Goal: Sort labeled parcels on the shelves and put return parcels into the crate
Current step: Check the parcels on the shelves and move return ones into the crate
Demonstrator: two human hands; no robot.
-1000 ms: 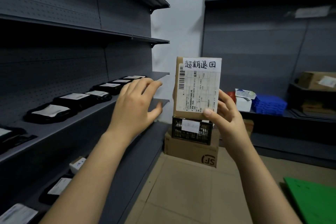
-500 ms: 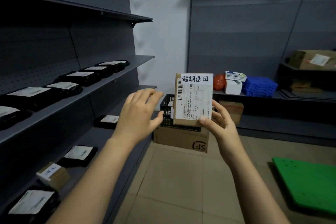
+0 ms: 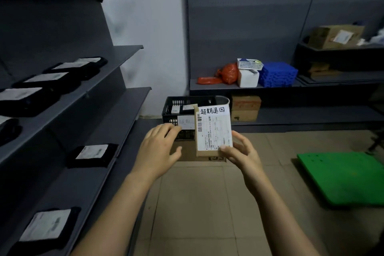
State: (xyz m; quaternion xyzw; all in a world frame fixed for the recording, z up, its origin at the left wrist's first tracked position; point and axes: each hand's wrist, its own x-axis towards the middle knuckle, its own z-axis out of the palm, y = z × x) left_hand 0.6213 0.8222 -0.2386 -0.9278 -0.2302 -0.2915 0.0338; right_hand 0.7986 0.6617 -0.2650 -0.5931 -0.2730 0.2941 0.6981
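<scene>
My right hand (image 3: 242, 151) holds a small brown cardboard parcel (image 3: 213, 131) upright by its lower right corner; its white shipping label carries handwritten characters on top. My left hand (image 3: 159, 148) hovers open just left of the parcel, not touching it. Behind the parcel a black plastic crate (image 3: 176, 108) rests on a cardboard box on the floor; it has a white label on its front and a few parcels inside. Black bagged parcels (image 3: 91, 154) with white labels lie on the grey shelves (image 3: 116, 110) to my left.
A back shelf carries an orange bag (image 3: 227, 72), a white box (image 3: 248, 78), a white basket and a blue crate stack (image 3: 278, 74). Cardboard boxes (image 3: 245, 108) sit below it and at far right (image 3: 334, 36). A green board (image 3: 345, 178) lies on the tiled floor.
The view has tilted down and come nearer the black crate. The parcel has come down from chest height to just in front of the crate, still in my right hand, my left hand beside it.
</scene>
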